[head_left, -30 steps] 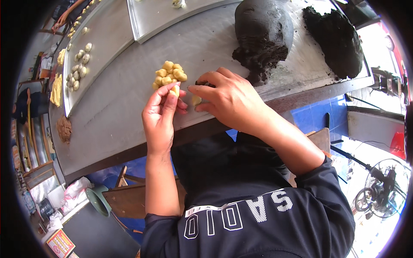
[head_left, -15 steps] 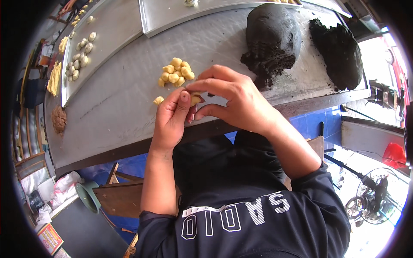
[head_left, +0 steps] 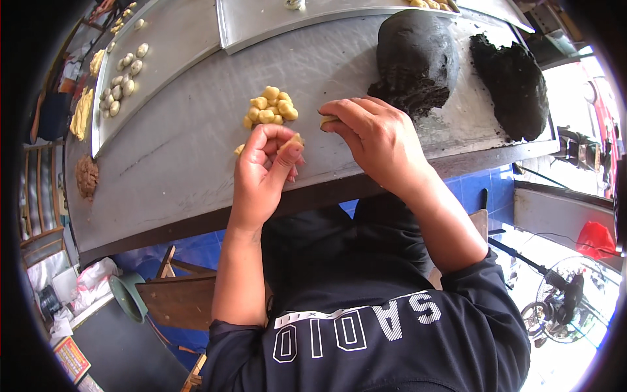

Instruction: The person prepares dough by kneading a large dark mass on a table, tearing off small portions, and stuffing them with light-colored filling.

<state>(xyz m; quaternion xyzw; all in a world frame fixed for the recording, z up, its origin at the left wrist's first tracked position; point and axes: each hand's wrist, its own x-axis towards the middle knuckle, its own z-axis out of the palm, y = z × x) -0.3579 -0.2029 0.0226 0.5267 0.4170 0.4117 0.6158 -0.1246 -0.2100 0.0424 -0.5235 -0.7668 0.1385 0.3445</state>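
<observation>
My left hand (head_left: 266,171) is closed with fingers curled round a piece of yellow dough (head_left: 295,141), which shows at the thumb tip. To its right, my right hand (head_left: 372,134) pinches a small bit of yellow dough (head_left: 328,119) between thumb and fingertips. A gap lies between the two hands, above the near part of the metal table (head_left: 176,163). Just beyond my left hand sits a heap of small yellow dough balls (head_left: 271,108). Another yellow piece (head_left: 240,149) is partly hidden behind that hand.
A large black dough mound (head_left: 418,59) and a rougher black mass (head_left: 513,88) lie at the right. Metal trays (head_left: 163,62) occupy the far left and back, with several marbled balls (head_left: 117,91) in one. A brown lump (head_left: 86,176) sits at the left edge.
My hands have moved apart. The right one has gone up and right with a bit of yellow dough, while the left keeps its piece.
</observation>
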